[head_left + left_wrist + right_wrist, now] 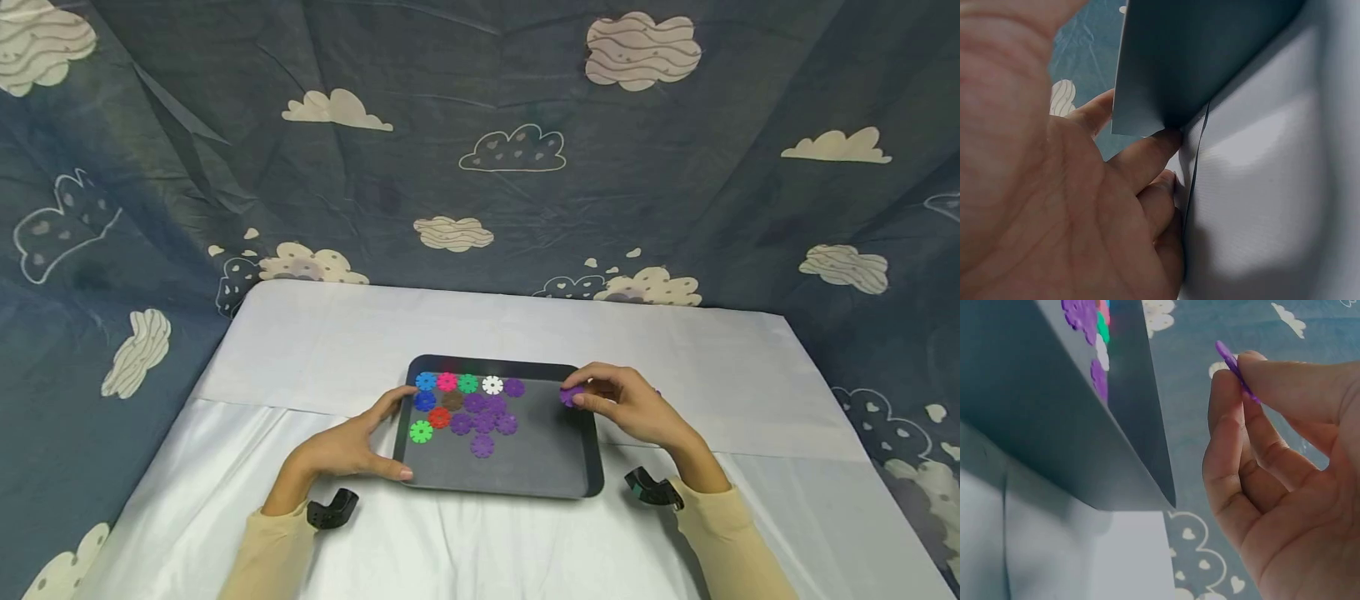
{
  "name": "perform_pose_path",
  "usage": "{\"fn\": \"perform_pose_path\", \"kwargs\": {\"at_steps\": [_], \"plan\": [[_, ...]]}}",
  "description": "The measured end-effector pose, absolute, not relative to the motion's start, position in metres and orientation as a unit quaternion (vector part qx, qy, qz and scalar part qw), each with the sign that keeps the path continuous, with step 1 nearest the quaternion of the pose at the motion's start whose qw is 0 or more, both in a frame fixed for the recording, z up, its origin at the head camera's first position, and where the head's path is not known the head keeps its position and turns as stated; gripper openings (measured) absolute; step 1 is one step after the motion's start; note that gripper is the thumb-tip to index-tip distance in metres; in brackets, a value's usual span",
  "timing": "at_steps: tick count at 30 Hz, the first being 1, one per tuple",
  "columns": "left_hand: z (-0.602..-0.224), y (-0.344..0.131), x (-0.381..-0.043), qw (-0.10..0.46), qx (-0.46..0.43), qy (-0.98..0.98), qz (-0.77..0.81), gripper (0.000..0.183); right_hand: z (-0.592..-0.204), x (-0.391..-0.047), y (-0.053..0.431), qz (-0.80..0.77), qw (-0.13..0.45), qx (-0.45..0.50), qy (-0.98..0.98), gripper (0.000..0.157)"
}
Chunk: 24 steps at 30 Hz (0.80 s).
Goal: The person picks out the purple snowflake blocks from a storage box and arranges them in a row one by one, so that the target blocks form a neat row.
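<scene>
My right hand pinches a purple notched disc between thumb and fingers over the tray's back right part. In the right wrist view that disc appears edge-on between the fingertips, above the rim. My left hand rests against the left side of the dark grey tray, thumb at the front corner and fingers spread toward the back. Inside the tray, several purple discs lie grouped near the middle. Left of them are blue, brown, red and light green discs.
Along the tray's back wall runs a row with a light blue disc, a pink one, a green one and a white one. A white cloth covers the table. Behind hangs a dark cloud-patterned curtain.
</scene>
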<state>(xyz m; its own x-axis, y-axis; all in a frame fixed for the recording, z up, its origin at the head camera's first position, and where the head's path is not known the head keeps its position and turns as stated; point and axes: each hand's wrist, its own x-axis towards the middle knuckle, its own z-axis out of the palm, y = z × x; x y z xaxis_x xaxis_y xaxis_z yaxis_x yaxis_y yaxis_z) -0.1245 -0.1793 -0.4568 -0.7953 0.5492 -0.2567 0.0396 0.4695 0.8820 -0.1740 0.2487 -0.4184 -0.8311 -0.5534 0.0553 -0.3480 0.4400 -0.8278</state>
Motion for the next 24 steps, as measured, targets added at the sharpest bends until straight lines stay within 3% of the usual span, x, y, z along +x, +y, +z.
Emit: {"fn": "perform_pose_path", "kwargs": {"at_steps": [15, 24], "plan": [[-0.458, -0.18, -0.124, 0.263, 0.181, 0.812, 0.489, 0.116, -0.423, -0.188, 0.285, -0.468, 0.088, -0.206, 0.855, 0.021], [-0.459, -0.18, -0.125, 0.266, 0.179, 0.813, 0.486, 0.116, -0.425, -0.192, 0.321, -0.455, 0.037, -0.151, 0.877, 0.026]]}}
